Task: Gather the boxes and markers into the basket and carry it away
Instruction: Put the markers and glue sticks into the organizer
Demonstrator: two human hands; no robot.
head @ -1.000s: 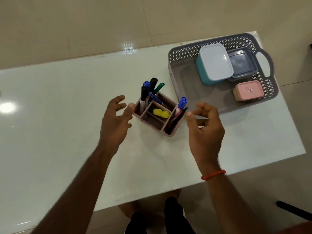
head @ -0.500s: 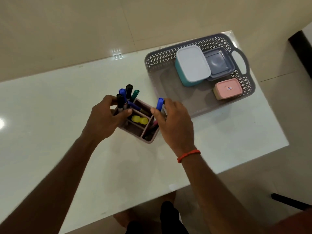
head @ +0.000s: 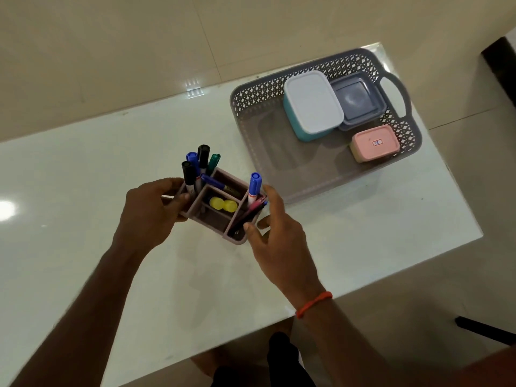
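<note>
a white glossy table (head: 363, 247) carries everything; on its far right part sits the grey lattice basket (head: 251, 113), handle at the right end; inside it, toward the handle end, a teal box with a white lid (head: 312, 104) overlaps a grey lidded box (head: 360, 103), and a small pink box (head: 374, 142) lies just beside them, nearer the viewer (the basket's left half is bare floor); near the basket's near-left corner is the mauve marker holder (head: 215, 219), divided into compartments, gripped from both ends; the left hand (head: 150, 216) closes on its left end, thumb over the rim; the right hand (head: 276, 236) clasps its right end, fingers curled round the wall; upright markers (head: 202, 157) fill the far-left compartment, a blue marker (head: 254, 185) stands at the right, and two yellow round pieces (head: 222, 204) lie in the middle.
</note>
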